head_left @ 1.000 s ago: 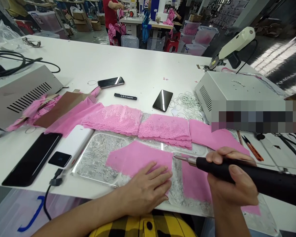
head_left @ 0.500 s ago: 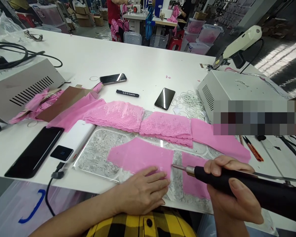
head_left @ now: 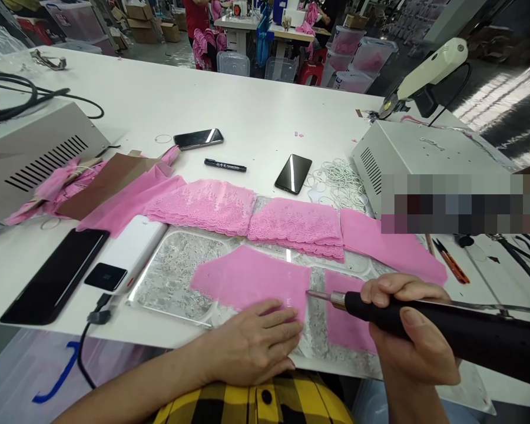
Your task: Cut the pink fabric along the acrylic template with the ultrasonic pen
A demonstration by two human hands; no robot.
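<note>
My left hand (head_left: 256, 341) lies flat, fingers stretched out, on the lower edge of a pink fabric piece (head_left: 256, 280). My right hand (head_left: 410, 330) is wrapped round a thick black-handled tool (head_left: 472, 330) with a slim pointed metal tip, much like a soldering iron. The tip rests at the right edge of that fabric piece, just beyond my left fingertips; whether it touches the cloth I cannot tell. Under the shaft and my right hand lies a second pink piece (head_left: 344, 330), partly hidden. Both pieces are on a clear, grey-patterned board (head_left: 176, 277).
Behind them lie pink lace stacks (head_left: 203, 206) and a plain pink strip (head_left: 393, 241). A white power bank (head_left: 135, 247), several phones, a marker (head_left: 225, 165) and an orange cutter (head_left: 453, 262) lie around. Grey metal boxes (head_left: 433, 153) flank the table; a cream device (head_left: 433, 70) stands behind.
The whole view has shifted slightly. Both hands, the tool and the fabric keep nearly the same places relative to each other.
</note>
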